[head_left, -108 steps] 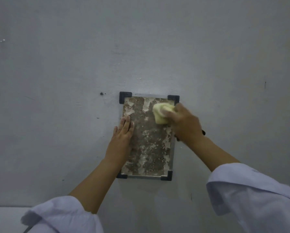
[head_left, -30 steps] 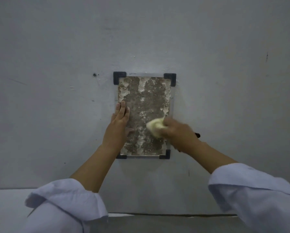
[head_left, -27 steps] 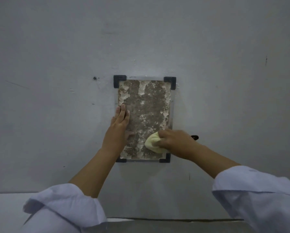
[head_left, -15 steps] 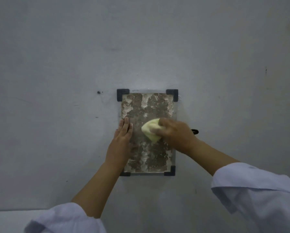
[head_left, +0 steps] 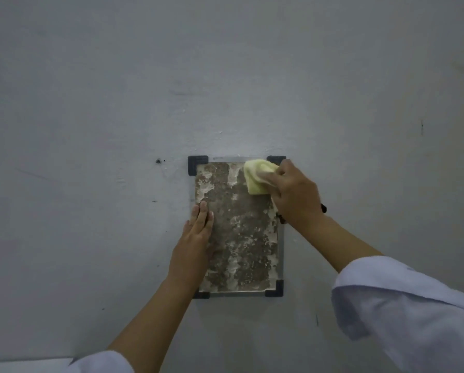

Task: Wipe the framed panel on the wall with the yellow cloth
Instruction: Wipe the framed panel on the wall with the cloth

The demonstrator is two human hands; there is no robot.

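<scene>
The left hand is laid flat, fingers straight, on the left edge of the framed panel. Above and to its right, the yellow cloth is gripped bunched in the right hand, pressed against the panel's upper right corner.

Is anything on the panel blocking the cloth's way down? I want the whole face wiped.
Only the left hand: it lies flat on the panel's left edge, covering a strip there. The right hand holds the yellow cloth at the top right corner; the middle and right side below it show nothing in the way.
</scene>
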